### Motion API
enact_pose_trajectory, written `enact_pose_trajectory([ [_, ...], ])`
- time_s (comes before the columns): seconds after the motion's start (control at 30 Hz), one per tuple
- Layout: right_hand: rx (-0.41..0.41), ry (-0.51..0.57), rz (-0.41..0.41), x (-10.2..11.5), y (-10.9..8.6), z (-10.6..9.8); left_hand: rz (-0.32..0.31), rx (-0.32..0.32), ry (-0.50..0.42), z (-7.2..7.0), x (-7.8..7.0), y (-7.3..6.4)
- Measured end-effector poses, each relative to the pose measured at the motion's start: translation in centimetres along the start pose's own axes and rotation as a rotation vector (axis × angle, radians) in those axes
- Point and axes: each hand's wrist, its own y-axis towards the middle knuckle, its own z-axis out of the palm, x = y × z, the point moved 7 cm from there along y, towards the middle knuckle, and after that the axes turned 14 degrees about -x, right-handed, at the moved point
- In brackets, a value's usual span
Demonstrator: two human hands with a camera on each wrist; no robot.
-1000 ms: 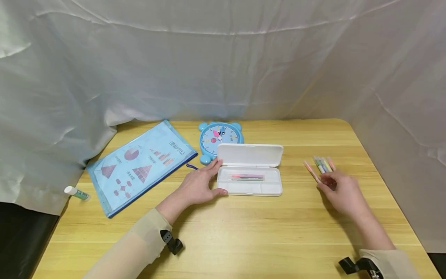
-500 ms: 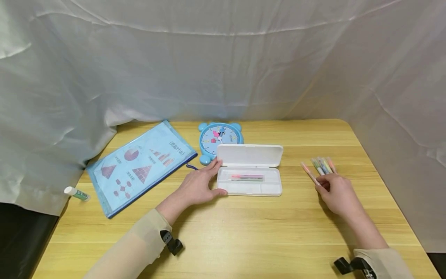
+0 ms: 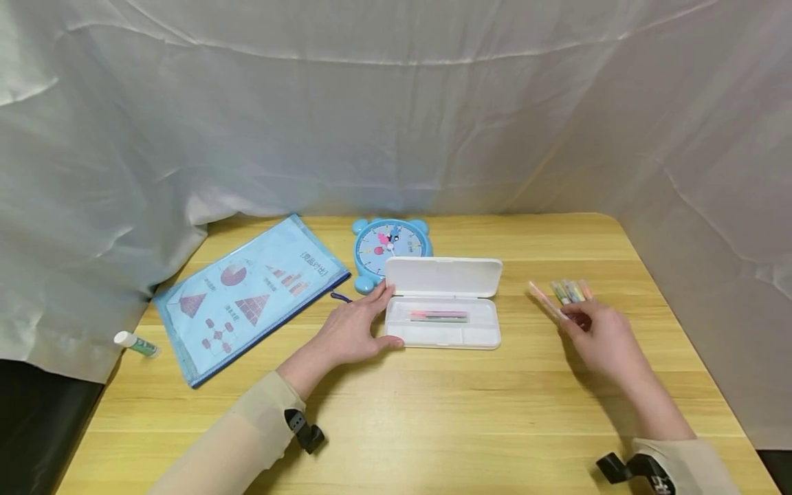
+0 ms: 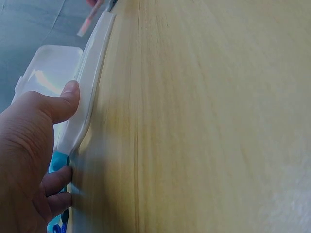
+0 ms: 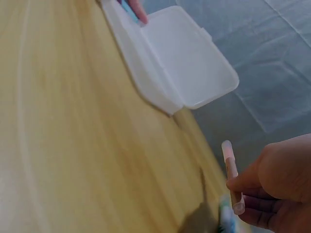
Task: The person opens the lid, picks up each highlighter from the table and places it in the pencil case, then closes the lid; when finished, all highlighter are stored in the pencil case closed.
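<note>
A white pencil case (image 3: pixel 482 313) lies with its lid raised, a pink-and-purple pen (image 3: pixel 439 314) and a green one side by side in its long compartment. My left hand (image 3: pixel 353 330) grips the case's left end, thumb at the front corner and fingertips by the lid hinge. In the right wrist view, my right hand (image 5: pixel 282 184) pinches a peach-capped pen (image 5: pixel 231 170) between thumb and fingers, cap pointing away to the left. Beyond its fingers, several coloured pens (image 3: pixel 570 291) form a small bunch, their near ends hidden by the hand.
Behind the case stands a blue toy clock (image 3: pixel 390 244), partly covered by the lid. At the left are a blue zip document pouch (image 3: pixel 247 295) and a glue stick (image 3: pixel 137 343). Grey cloth (image 3: pixel 396 124) hangs along the table's back and sides.
The pinched pen has moved slightly left, and the bunch of pens has shifted a little left too. My left hand and the pencil case stay in place.
</note>
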Motion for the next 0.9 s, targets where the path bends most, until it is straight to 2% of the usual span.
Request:
enact_pose_trajectory([
  [0.23,-0.058,0.07,-0.084,1.9,1.3,-1.2,0.003,-0.006,0.003,0.0,0.0,0.0],
  [0.47,-0.144,0.084,-0.177,4.3,2.6,-2.1,0.005,0.0,0.012,0.0,0.0,0.0],
  [0.7,-0.166,0.071,-0.195,6.8,3.4,-2.3,0.008,0.005,0.015,0.1,0.0,-0.1],
  [0.9,-0.163,0.117,-0.268,9.3,3.8,-1.6,0.006,0.006,0.015,0.1,-0.1,-0.1],
])
